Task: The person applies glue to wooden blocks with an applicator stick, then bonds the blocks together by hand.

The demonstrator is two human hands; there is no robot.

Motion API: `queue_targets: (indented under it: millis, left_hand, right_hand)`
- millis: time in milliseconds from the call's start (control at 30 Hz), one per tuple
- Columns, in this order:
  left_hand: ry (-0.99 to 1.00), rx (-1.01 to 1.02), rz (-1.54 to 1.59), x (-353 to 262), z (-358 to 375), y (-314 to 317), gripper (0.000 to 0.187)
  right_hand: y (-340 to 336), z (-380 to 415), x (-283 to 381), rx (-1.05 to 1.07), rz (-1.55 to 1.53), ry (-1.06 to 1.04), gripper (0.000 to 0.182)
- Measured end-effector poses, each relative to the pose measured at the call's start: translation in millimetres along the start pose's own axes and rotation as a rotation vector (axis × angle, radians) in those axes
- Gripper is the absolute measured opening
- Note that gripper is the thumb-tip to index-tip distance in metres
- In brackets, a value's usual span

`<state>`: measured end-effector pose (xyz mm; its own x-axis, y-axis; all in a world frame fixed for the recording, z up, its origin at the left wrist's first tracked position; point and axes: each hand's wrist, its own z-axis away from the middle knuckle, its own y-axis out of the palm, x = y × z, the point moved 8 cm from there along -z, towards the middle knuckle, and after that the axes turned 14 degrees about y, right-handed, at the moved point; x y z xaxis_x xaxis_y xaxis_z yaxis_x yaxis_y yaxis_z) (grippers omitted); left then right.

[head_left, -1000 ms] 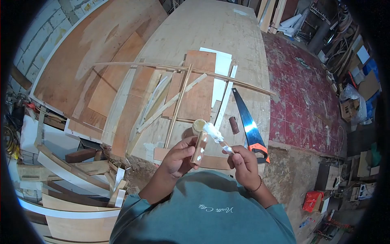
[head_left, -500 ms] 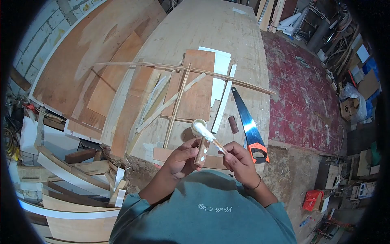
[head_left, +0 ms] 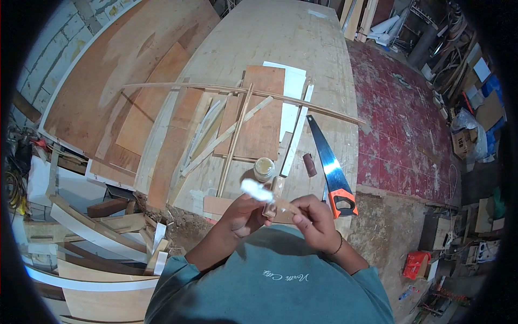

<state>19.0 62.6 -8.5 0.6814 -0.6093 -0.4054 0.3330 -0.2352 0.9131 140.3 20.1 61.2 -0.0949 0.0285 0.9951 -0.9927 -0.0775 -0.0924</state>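
Note:
My left hand (head_left: 237, 220) is closed around a short wooden block (head_left: 278, 185), held upright in front of my chest. Between the fingers of my right hand (head_left: 318, 224) is a thin wooden stick (head_left: 288, 207). A thick lump of white paste (head_left: 254, 189) coats the stick's far end, which crosses in front of the block and is smeared by motion. Just beyond my hands a small open jar (head_left: 264, 169) stands on the wooden tabletop (head_left: 259, 32).
A handsaw (head_left: 327, 156) with an orange and black handle lies right of my hands, beside a small brown cylinder (head_left: 309, 165). Wooden strips (head_left: 229, 129) and a flat brown board (head_left: 264, 116) lie across the table. Curved wooden pieces (head_left: 97, 229) are piled on the left.
The stick's pasted end has swung left, away from the jar and across the block. White patches visible on the block before are now mostly hidden; the jar's opening shows more.

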Motion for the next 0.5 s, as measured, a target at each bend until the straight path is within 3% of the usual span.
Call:
queue_targets:
  millis: [33, 67, 167, 200, 300, 367, 500]
  left_hand:
    - [0.031, -0.014, -0.006, -1, 0, -4, 0.054]
    - [0.01, 0.032, 0.016, 1, -4, -2, 0.068]
    - [0.002, -0.012, -0.028, 1, -3, -1, 0.066]
    - [0.011, 0.029, 0.03, 3, -3, -1, 0.053]
    - [-0.07, -0.009, 0.036, 6, 1, -1, 0.046]
    - [-0.064, -0.08, -0.014, 3, 2, -2, 0.046]
    - [-0.087, 0.008, -0.002, 4, 2, 4, 0.045]
  right_hand:
    - [3, 3, 10, -0.008, 0.177, -0.092, 0.02]
    - [5, 3, 15, -0.035, 0.164, -0.189, 0.019]
    - [8, 3, 25, -0.048, 0.306, -0.265, 0.02]
    - [8, 3, 24, -0.048, 0.306, -0.264, 0.02]
    - [4, 1, 14, -0.108, 0.31, -0.186, 0.02]
    - [-2, 0, 9, -0.192, 0.303, -0.133, 0.019]
    - [-12, 0, 8, -0.313, 0.243, -0.097, 0.015]
